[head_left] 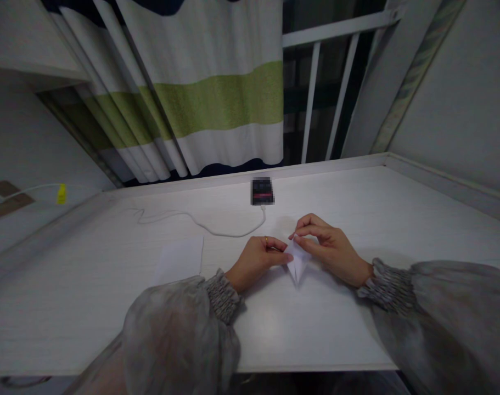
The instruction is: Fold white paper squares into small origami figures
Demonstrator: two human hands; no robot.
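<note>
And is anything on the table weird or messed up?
Yes: the small, dark, square object at the back looks odd, blurred into little blocks that hide its details. The thin white cable reaching it just bends loosely. I see no spill, and no tear in the folded white paper.

Green-banded curtain (220, 104) beside white window bars (310, 104); pale desktop (315, 340) below; grey wall (467, 104) right.

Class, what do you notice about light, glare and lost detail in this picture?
Head view: dim overall; soft sheen on the tabletop near its front edge. Head view again: the dark object pixelated, the folded paper pale against the tabletop.
</note>
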